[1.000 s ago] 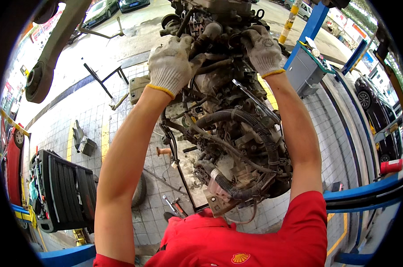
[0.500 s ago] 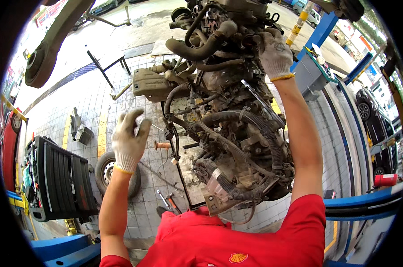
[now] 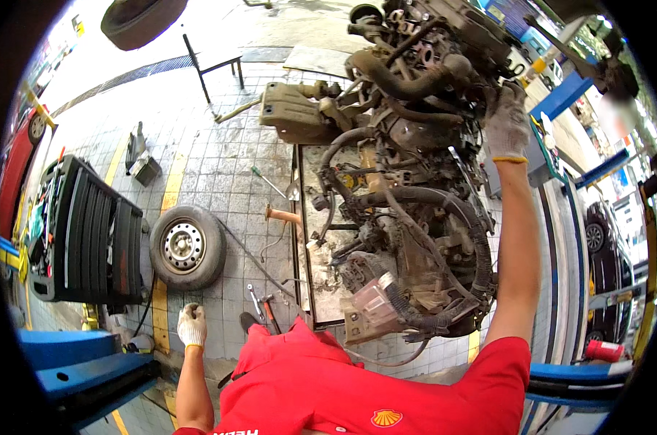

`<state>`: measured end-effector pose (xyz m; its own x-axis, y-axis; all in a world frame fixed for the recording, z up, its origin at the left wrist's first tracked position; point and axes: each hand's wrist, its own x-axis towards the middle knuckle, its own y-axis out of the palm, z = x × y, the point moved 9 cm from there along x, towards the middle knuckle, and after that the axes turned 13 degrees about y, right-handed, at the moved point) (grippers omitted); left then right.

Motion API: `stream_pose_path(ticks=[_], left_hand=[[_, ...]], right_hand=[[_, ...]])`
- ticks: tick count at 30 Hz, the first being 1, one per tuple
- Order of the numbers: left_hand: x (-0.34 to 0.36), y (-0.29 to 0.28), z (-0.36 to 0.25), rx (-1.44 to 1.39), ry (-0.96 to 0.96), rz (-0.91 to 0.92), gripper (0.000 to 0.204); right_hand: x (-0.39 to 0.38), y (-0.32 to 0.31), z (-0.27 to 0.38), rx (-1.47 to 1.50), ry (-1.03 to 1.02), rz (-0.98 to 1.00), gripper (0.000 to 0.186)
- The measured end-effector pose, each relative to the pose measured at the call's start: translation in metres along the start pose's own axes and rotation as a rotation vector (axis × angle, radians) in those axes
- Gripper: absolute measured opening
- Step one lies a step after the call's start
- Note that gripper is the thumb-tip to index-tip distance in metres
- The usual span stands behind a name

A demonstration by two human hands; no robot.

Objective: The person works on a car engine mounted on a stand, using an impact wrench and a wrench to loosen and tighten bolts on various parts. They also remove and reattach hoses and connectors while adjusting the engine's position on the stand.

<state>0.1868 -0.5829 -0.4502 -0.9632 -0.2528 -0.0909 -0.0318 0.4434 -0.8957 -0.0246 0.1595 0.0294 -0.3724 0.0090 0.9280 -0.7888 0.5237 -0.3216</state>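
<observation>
A greasy engine assembly (image 3: 415,210) with thick hoses and corrugated wiring looms stands before me, over a tray-like board (image 3: 317,286). My right hand (image 3: 507,123), in a white work glove, reaches to its far right side. The fingers are curled against the engine there, with their tips partly hidden. At the lower left, my left hand (image 3: 192,326), also gloved, is away from the engine with its fingers folded in, and nothing shows in it. A clear plastic reservoir (image 3: 375,301) sits at the engine's near end.
Left of the engine a wheel (image 3: 185,246) lies on the tiled floor, beside a black tool cart (image 3: 89,228). A wrench (image 3: 259,303) and a red-handled hammer (image 3: 271,313) lie by my feet. Blue lift arms (image 3: 89,370) flank me. A grey cabinet (image 3: 542,163) stands beyond my right arm.
My left hand has dropped from beside the engine toward the lower left, and its spread fingers have folded in. My view has turned left. The right hand stays at the engine.
</observation>
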Motion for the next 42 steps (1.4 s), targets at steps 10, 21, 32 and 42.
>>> stream_pose_path(ticks=[10, 21, 32, 42], left_hand=[[-0.083, 0.026, 0.169, 0.105, -0.315, 0.131, 0.029], [-0.062, 0.029, 0.155, -0.024, -0.255, 0.095, 0.029], [-0.064, 0.036, 0.176, -0.075, -0.261, 0.111, 0.035], [-0.084, 0.050, 0.212, -0.071, -0.308, 0.128, 0.033]], right_hand=[[0.001, -0.013, 0.007, 0.011, 0.036, 0.040, 0.027], [0.007, 0.023, -0.002, -0.089, 0.160, 0.398, 0.035], [0.010, 0.015, 0.012, -0.081, 0.164, 0.422, 0.041], [0.009, 0.016, 0.018, -0.109, -0.085, 0.333, 0.032]])
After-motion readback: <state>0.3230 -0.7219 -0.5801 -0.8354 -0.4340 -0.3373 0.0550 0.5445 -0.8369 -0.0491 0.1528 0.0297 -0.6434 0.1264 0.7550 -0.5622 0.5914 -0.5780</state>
